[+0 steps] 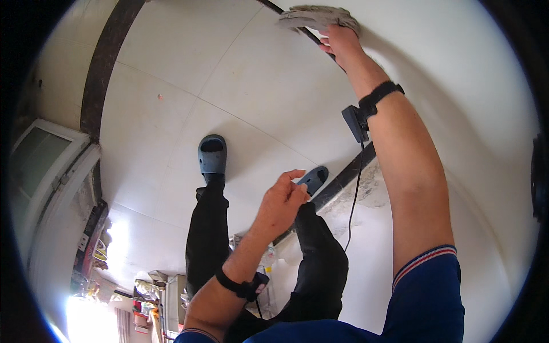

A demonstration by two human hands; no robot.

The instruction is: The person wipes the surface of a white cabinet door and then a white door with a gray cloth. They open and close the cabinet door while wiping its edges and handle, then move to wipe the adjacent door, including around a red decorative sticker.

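Note:
At the top of the head view my right hand (343, 43) reaches far forward along the white wall (433, 60). It holds a folded grey-brown cloth (319, 17) against the wall, just above the dark skirting (311, 35). The cloth covers part of this hand's fingers. Lower down, my left hand (283, 203) hangs in front of my right leg with its fingers loosely bent and apart. Nothing shows in it. Behind its fingertips is a blue-grey slipper (316, 178) on my right foot.
Pale floor tiles (240, 73) stretch ahead, bordered by dark skirting. A white-framed door or window (55, 171) stands at the left. Peeling plaster (364, 188) marks the lower wall. A black cable (354, 201) hangs from the device on my right forearm. Household clutter (150, 291) lies behind me.

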